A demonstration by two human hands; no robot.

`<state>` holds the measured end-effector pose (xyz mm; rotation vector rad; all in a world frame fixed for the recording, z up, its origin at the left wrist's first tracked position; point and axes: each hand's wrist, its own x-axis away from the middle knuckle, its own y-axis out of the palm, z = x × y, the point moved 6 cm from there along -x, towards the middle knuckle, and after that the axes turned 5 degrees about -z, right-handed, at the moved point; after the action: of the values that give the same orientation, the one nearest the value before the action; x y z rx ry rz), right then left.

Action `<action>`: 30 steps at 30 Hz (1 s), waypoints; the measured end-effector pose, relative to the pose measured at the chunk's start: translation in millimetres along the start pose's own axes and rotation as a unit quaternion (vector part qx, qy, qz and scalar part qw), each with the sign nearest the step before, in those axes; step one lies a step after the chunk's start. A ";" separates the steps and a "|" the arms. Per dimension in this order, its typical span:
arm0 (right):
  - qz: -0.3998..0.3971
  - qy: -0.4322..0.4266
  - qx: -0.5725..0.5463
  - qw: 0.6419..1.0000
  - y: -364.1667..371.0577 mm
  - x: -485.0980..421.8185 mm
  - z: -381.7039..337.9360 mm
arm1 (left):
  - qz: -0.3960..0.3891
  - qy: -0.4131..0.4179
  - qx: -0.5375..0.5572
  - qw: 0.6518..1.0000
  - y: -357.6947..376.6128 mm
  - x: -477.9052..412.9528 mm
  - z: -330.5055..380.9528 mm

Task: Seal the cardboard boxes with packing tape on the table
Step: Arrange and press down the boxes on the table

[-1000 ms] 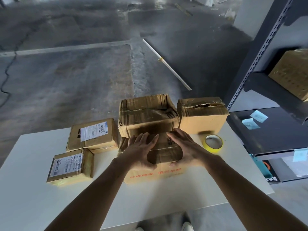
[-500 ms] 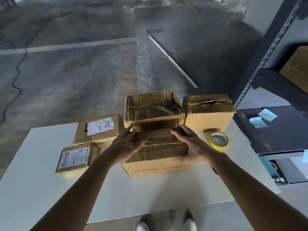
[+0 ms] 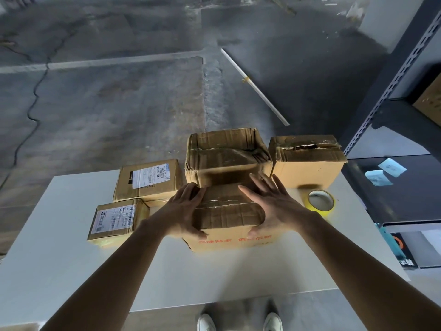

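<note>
The left grip (image 3: 183,211) has slid to clasp the box (image 3: 226,209) side-on, the right grip (image 3: 274,206) lies flat-fingered on top; flaps await tape (image 3: 319,201).

Red Chinese print on the near box (image 3: 229,243); labelled box (image 3: 148,180) perhaps reads 000001483.

On the counter (image 3: 71,271) we saw a creased front box (image 3: 229,211), flaps down; a crumpled back box (image 3: 226,156) touching it; a right box (image 3: 307,163), seam split; a labelled far-left box (image 3: 148,180) and near-left box (image 3: 114,219); yellow tape (image 3: 319,201) flat near the right box.
</note>
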<state>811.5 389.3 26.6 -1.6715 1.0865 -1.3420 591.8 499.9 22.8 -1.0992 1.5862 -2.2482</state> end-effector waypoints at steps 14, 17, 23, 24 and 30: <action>0.036 -0.020 -0.012 0.999 4.3 -22.0 -23.5 | 0.028 0.016 0.014 0.999 -3.3 2.6 2.0; 0.045 -0.024 -0.012 0.999 3.3 -21.2 -23.2 | 0.026 0.016 0.012 0.999 -2.9 2.8 2.8; 0.044 -0.030 -0.008 0.999 4.8 -19.8 -25.0 | -0.005 -0.009 0.001 1.000 -3.1 3.8 4.2; 0.037 -0.031 -0.014 0.999 4.5 -18.9 -25.6 | -0.013 -0.013 -0.007 1.000 -3.4 4.2 4.4; 0.107 -0.023 -0.112 0.988 -18.1 -1.2 -33.6 | 0.035 0.026 0.012 0.999 -22.5 2.3 21.0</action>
<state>781.6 396.4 49.2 -1.6788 1.3886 -1.0709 609.8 492.5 46.8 -0.9716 1.5865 -2.2615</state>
